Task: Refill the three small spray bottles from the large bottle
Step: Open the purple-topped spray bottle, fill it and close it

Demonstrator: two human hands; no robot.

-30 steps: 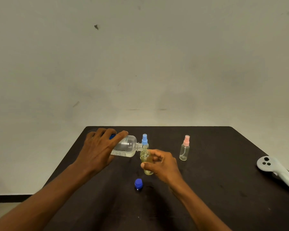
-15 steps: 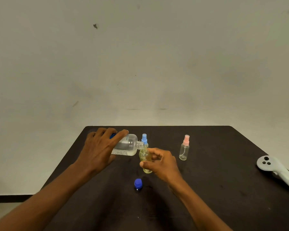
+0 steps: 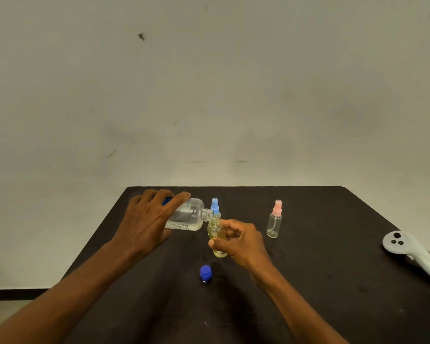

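My left hand [image 3: 147, 224] grips the large clear bottle [image 3: 189, 217], tipped on its side with its open neck over the mouth of a small yellowish spray bottle [image 3: 216, 233]. My right hand [image 3: 238, 240] holds that small bottle upright on the dark table [image 3: 320, 281], thumb and fingers around it; its spray top is off. Just behind it stands a small bottle with a light-blue spray top [image 3: 214, 206], mostly hidden. A clear small bottle with a pink spray top [image 3: 274, 223] stands apart to the right. A blue cap [image 3: 205, 273] lies on the table in front.
A white handheld controller [image 3: 412, 252] lies at the table's right edge. A pale wall rises behind the table's far edge.
The large bottle's neck has shifted slightly right and down onto the small bottle's mouth; both hands otherwise hold as before.
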